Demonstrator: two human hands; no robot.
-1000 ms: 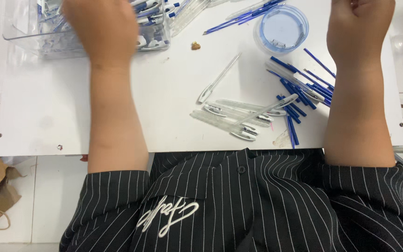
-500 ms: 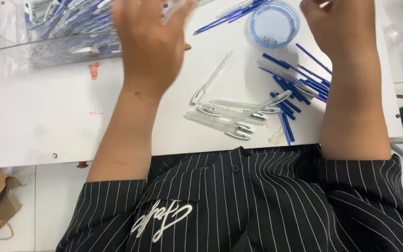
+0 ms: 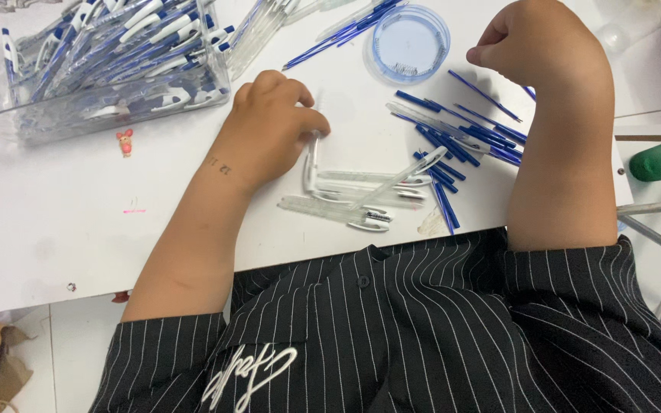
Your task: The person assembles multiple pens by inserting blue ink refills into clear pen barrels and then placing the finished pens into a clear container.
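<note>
**Pen parts half sorted on the white surface**

The left hand [image 3: 269, 126] rests on the white surface [image 3: 78, 222] with its fingers [image 3: 311, 122] pinched together on the far end of a clear pen barrel [image 3: 311, 164], which points toward the near edge. Just right of it lie a few more clear barrels [image 3: 361, 195], loosely piled and crossing one another, each transparent with a pale clip end. The right hand [image 3: 537, 46] is held up at the far right, its fingers curled into a loose fist; whether they hold anything cannot be told from this angle.

Judging by the layout, the work is well under way but not done. A clear plastic bin [image 3: 101, 76] at the far left is already heaped with finished blue-and-white pens. Still loose are the scattered blue ink refills [image 3: 460, 134] between the barrels and the right arm, and a round blue-rimmed dish [image 3: 408, 42] with small springs. A tiny pink figure [image 3: 125, 141] sits just near of the bin.
</note>
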